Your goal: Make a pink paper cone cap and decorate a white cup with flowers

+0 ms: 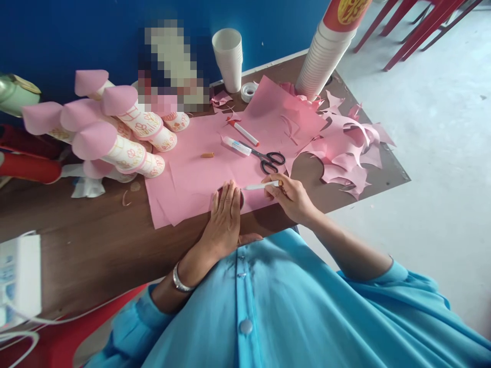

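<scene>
My left hand lies flat, fingers stretched out, pressing on a small dark round object that is mostly hidden beneath it. Under both is a pink paper sheet. A white marker pen is pinched in my right hand, its tip pointing left toward the round object's edge. Just beyond the right hand lie black-handled scissors. A white glue tube, a red and white marker and a small orange-brown cap rest on the paper.
Paper-cup towers with pink cones crowd the left. Pink paper scraps cover the right end of the brown table. Behind stand a tall cup stack, a shorter cup stack and a tape roll. A white box sits lower left.
</scene>
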A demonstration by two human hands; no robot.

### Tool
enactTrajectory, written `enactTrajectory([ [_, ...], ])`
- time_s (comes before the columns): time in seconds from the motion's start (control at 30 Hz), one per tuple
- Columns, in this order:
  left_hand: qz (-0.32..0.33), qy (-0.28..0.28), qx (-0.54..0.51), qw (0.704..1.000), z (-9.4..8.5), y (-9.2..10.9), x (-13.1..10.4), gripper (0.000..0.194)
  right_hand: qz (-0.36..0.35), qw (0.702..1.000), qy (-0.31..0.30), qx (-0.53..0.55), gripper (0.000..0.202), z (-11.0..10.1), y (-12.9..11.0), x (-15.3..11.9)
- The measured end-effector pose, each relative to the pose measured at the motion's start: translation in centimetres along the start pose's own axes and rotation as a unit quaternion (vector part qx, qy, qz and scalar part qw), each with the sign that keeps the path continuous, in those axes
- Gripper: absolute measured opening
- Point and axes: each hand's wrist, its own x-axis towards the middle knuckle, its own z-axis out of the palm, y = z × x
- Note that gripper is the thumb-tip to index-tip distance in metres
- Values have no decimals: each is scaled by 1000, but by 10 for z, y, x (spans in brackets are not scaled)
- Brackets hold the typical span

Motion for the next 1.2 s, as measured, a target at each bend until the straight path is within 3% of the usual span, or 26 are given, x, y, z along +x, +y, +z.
enactTrajectory([
  [0.17, 1, 10, 20, 1000, 5, -2, -1, 125, -67, 993, 19, -98, 15, 4, -1, -26],
  [0.33, 5, 8, 21, 1000, 4, -2, -1, 129, -168, 967, 39, -190, 16, 15, -4, -45],
  [0.53, 6, -1, 19, 1000, 1, -2, 0, 127, -251, 934, 39, -250, 29, 28, -10, -59],
  [0.7, -4, -9, 11, 1000, 3, -3, -1, 126, -260, 928, 36, -266, 25, 35, -13, -68],
  [1.2, -1, -8, 0, 1000, 2, -3, 0, 127, -236, 947, 23, -215, 24, 38, -22, -74],
])
